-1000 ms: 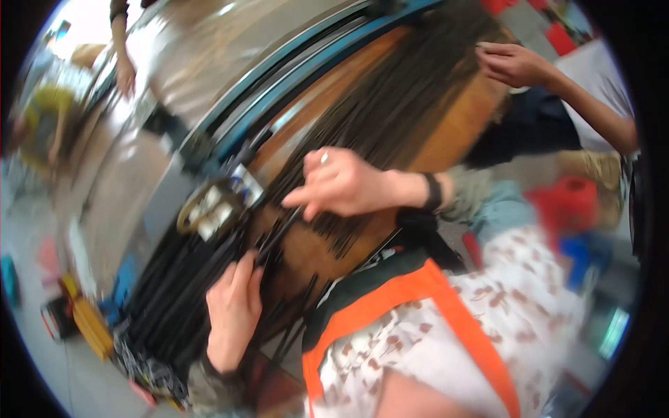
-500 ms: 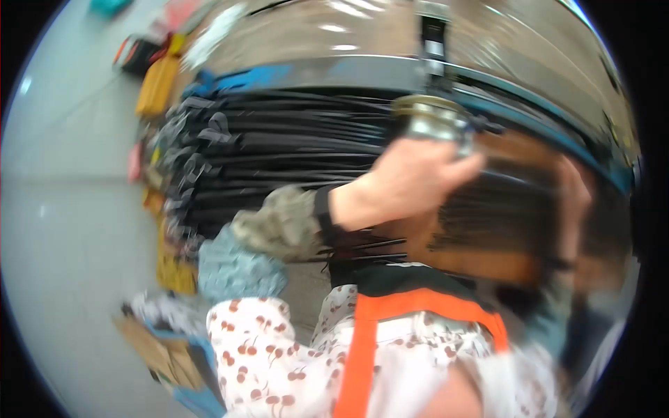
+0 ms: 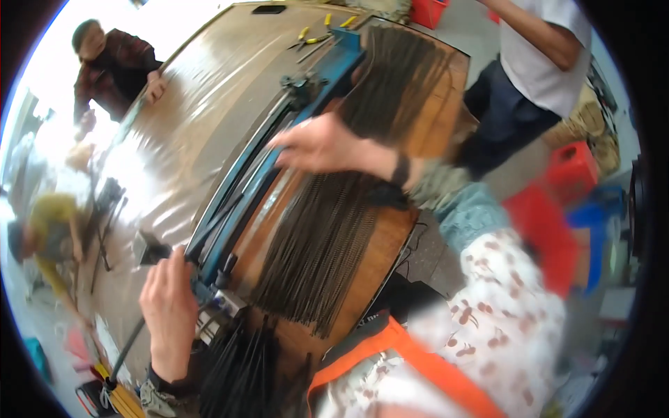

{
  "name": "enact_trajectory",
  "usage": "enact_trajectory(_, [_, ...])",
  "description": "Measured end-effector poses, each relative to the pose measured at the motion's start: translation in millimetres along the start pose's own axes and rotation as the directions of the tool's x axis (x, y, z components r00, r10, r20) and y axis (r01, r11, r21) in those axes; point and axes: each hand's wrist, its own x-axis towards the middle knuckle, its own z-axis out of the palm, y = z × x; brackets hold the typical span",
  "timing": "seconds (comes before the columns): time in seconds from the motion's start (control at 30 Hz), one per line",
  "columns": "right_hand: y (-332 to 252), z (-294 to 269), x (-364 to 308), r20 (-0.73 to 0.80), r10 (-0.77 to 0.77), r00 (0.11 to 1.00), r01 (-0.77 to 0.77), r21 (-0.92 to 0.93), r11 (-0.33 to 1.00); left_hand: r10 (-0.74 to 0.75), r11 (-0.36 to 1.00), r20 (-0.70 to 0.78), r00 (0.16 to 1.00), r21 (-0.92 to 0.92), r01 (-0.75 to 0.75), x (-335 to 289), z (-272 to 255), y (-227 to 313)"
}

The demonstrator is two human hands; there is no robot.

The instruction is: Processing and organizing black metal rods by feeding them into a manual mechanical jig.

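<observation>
A long blue metal rail fixture (image 3: 240, 198) runs diagonally across the table. At its near end is my left hand (image 3: 168, 310), fingers together and bent over the end beside a black knob (image 3: 226, 265). A thin dark rod (image 3: 129, 348) passes beside that hand; what the fingers grip is hidden. My right hand (image 3: 317, 145), blurred, reaches over the middle of the rail with thumb and fingers apart. Dark thin strips (image 3: 313, 244) lie in a wide row to the right of the rail. Nearer me hangs a bundle of black rods (image 3: 237, 369).
Yellow-handled pliers (image 3: 306, 40) lie on the plastic-covered table (image 3: 188, 118). Two people work at the left side, and one in a white shirt (image 3: 540, 63) stands at the right. Red crates (image 3: 575, 171) and a blue crate (image 3: 596, 209) stand on the floor.
My view has turned toward the rail's length. My left hand now appears at the rail's near end, and my right hand has moved in over the middle of the rail.
</observation>
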Motion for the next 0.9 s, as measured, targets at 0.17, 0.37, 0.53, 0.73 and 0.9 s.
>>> enact_trajectory(0.17, [43, 24, -27, -0.206, 0.109, 0.973, -0.118, -0.032, 0.993, 0.03, 0.997, 0.001, 1.0, -0.065, -0.03, 24, 18, -18])
enact_trajectory(0.37, [-36, 21, 14, -0.212, 0.11, 0.971, 0.007, 0.488, 0.873, -0.074, 0.991, -0.031, 0.997, -0.117, 0.07, 23, -5, -24])
enact_trajectory(0.53, [-61, 27, 22, -0.023, 0.36, 0.933, -0.278, 0.589, 0.759, -0.092, 0.99, 0.028, 0.995, -0.105, 0.094, 3, -12, -26])
enact_trajectory(0.73, [-84, 16, 29, 0.474, 0.391, 0.789, -0.594, 0.751, 0.288, -0.233, 0.971, -0.037, 0.972, -0.06, 0.23, -59, -44, -32])
enact_trajectory(0.9, [-108, 32, 45, -0.102, 0.2, 0.975, -0.122, 0.506, 0.854, -0.195, 0.97, 0.065, 0.979, -0.133, 0.202, -51, -37, -8])
